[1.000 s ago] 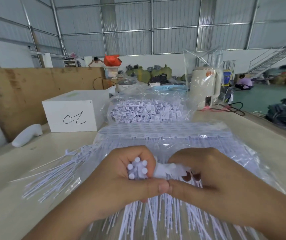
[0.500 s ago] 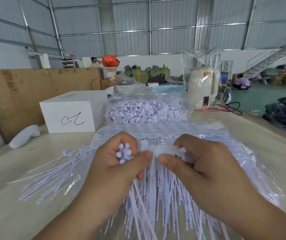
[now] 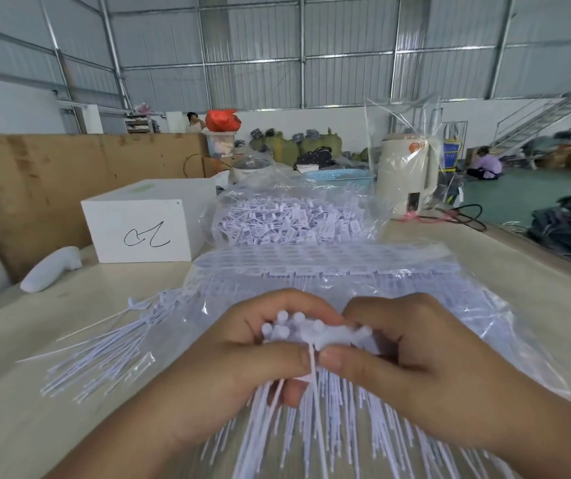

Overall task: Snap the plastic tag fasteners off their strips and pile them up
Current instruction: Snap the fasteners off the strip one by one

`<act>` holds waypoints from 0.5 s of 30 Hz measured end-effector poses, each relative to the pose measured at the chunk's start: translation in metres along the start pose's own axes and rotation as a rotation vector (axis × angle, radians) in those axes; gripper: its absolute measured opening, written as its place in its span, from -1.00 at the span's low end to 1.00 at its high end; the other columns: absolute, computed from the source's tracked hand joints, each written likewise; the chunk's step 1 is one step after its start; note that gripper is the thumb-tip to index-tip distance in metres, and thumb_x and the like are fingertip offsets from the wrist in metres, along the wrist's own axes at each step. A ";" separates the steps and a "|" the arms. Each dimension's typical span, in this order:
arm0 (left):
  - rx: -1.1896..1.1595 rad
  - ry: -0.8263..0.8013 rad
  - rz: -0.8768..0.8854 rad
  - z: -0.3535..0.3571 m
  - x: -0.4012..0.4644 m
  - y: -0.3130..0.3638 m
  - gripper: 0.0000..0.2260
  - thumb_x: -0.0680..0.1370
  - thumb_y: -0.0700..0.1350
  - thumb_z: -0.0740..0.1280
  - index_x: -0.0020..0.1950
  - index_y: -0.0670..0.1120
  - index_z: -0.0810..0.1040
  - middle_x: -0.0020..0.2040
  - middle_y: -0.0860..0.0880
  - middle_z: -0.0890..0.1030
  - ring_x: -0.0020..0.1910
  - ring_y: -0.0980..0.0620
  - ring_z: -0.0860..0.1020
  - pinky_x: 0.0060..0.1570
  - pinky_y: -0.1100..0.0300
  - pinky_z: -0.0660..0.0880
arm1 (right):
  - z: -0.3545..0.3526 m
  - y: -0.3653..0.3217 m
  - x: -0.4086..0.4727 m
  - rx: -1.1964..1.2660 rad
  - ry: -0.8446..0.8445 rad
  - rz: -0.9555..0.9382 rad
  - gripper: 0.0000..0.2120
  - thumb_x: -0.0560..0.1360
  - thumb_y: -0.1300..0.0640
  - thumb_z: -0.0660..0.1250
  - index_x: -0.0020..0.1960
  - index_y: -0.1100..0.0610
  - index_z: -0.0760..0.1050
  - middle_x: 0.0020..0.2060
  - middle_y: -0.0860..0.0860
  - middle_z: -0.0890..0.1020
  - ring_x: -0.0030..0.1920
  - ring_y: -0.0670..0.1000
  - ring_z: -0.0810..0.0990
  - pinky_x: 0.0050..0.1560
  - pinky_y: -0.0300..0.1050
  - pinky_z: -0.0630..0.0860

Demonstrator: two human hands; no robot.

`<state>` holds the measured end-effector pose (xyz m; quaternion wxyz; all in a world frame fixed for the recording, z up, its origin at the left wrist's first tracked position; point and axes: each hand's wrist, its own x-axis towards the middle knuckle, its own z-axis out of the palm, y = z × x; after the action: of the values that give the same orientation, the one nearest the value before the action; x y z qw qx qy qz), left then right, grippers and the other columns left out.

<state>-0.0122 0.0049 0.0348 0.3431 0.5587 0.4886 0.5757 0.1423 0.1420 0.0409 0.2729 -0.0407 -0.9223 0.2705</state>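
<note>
Both hands had dropped lower and closed together since half a second before, thumbs now nearly tip to tip. Left hand (image 3: 242,361) gripped a bundle of loose fasteners (image 3: 282,328), round heads poking up above the curled fingers. Right hand (image 3: 405,354) pinched the strip (image 3: 337,335) between thumb and fingers, its near end touching the bundle. Long thin tails hung below both grips, blurred, hiding the tabletop (image 3: 18,409) beneath.

Under and beyond the hands lay a clear bag of uncut strips (image 3: 329,271), rows of heads at its far edge. More strips (image 3: 104,350) fanned out to the left, partly out of the bag. Behind that sat a second clear bag, the pile (image 3: 291,219) of snapped fasteners. White box (image 3: 142,229) with a black scrawl stood left of the pile; a white handled object (image 3: 51,271) lay further left. Cream kettle (image 3: 406,174) under plastic wrap stood at back right, beside a blue basket (image 3: 339,176). Plywood board (image 3: 70,174) walled off the left rear.
</note>
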 end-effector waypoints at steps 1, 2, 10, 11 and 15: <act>-0.014 -0.018 -0.009 -0.002 0.000 0.001 -0.76 0.34 -0.15 0.37 -0.03 0.04 0.67 -0.30 0.06 0.62 -0.46 0.11 0.51 -0.44 0.31 0.45 | -0.001 0.001 0.000 0.017 0.007 0.014 -0.62 0.47 -0.23 0.35 -0.29 0.06 0.46 -0.58 -0.14 0.34 -0.57 -0.13 0.29 -0.51 -0.34 0.14; -0.022 -0.036 -0.017 -0.003 0.000 0.001 -0.74 0.35 -0.15 0.36 0.00 0.04 0.67 -0.31 0.05 0.62 -0.46 0.10 0.52 -0.44 0.30 0.45 | -0.002 0.002 0.000 0.022 0.006 0.024 -0.62 0.46 -0.23 0.36 -0.29 0.06 0.45 -0.59 -0.14 0.33 -0.56 -0.13 0.29 -0.51 -0.33 0.14; -0.068 -0.127 -0.136 -0.009 -0.001 0.001 -0.68 0.29 -0.15 0.33 0.01 0.00 0.67 -0.37 -0.05 0.57 -0.47 0.06 0.50 -0.45 0.33 0.41 | -0.002 0.002 0.001 -0.037 -0.086 0.044 -0.58 0.42 -0.28 0.31 -0.30 0.07 0.44 -0.54 -0.13 0.37 -0.54 -0.13 0.33 -0.49 -0.32 0.21; -0.081 -0.118 -0.150 -0.009 0.000 0.001 -0.68 0.27 -0.15 0.33 0.00 0.00 0.67 -0.39 -0.06 0.57 -0.49 0.06 0.50 -0.47 0.33 0.40 | -0.002 0.003 0.002 -0.038 -0.097 0.050 -0.57 0.43 -0.28 0.31 -0.30 0.09 0.44 -0.54 -0.12 0.37 -0.53 -0.12 0.33 -0.48 -0.31 0.22; -0.062 0.014 -0.162 -0.002 0.003 -0.001 -0.75 0.34 -0.21 0.28 -0.08 -0.04 0.67 -0.42 -0.05 0.56 -0.50 0.06 0.49 -0.50 0.34 0.35 | -0.004 0.005 0.002 -0.087 -0.133 0.069 -0.51 0.43 -0.32 0.26 -0.30 0.12 0.43 -0.51 -0.10 0.37 -0.51 -0.10 0.33 -0.45 -0.27 0.22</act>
<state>-0.0149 0.0078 0.0348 0.4023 0.5021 0.5167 0.5649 0.1417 0.1485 0.0421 0.1994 -0.0665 -0.9474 0.2415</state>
